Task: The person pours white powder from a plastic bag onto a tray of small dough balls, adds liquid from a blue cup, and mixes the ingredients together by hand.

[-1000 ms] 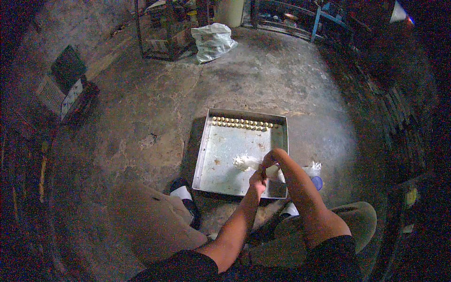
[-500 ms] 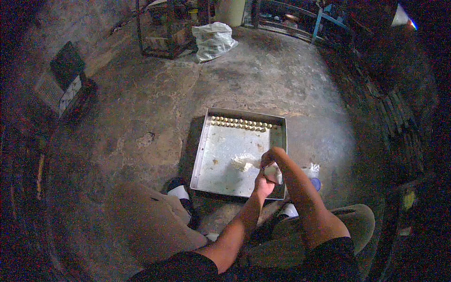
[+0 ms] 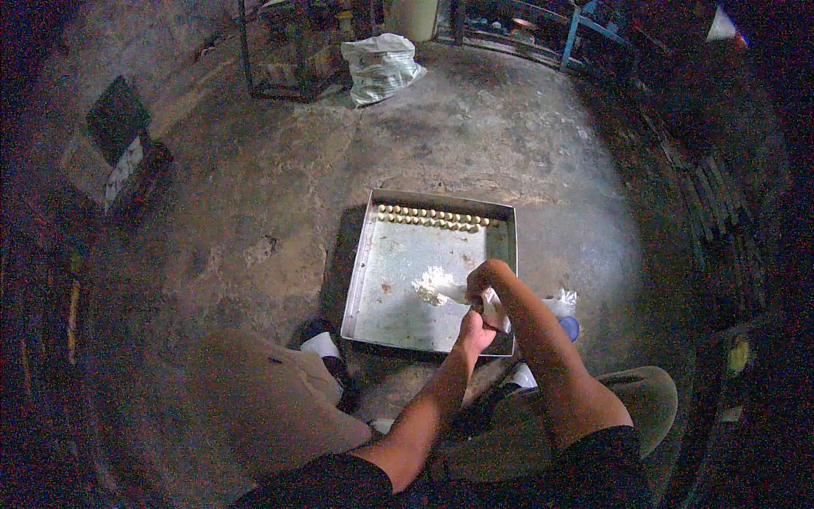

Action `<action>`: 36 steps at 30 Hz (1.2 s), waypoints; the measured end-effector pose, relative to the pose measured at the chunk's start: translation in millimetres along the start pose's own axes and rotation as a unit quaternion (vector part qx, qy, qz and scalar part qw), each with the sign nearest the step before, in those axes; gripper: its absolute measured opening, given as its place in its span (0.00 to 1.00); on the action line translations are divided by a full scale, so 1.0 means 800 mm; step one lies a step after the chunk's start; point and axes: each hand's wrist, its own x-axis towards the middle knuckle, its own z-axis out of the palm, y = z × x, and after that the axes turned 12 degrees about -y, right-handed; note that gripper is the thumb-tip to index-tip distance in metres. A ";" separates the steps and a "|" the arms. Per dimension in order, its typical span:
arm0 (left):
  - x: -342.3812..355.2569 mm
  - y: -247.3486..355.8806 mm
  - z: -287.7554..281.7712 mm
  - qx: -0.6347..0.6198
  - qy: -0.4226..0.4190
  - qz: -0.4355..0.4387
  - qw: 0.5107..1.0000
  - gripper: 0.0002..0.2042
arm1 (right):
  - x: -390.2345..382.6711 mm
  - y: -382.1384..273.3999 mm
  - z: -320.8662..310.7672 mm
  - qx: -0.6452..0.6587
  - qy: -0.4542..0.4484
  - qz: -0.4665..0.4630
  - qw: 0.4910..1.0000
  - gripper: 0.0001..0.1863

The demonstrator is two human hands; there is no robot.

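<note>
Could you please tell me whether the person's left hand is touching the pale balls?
Apart: the head view shows bare tray between the left hand and the rows of pale balls along the far wall.

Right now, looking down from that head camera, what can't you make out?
All in the head view:
Exact grip of the left hand and right hand: they overlap each other.
Part of the tray, right side: behind the right forearm.
White stuff left of the hands: too bright and small to identify.
Pale container at the back: cut off by the upper edge.
</note>
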 end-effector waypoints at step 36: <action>0.009 0.022 0.086 -0.095 0.242 0.066 0.963 0.09 | -0.010 -0.039 0.016 0.154 0.190 -0.041 0.969 0.10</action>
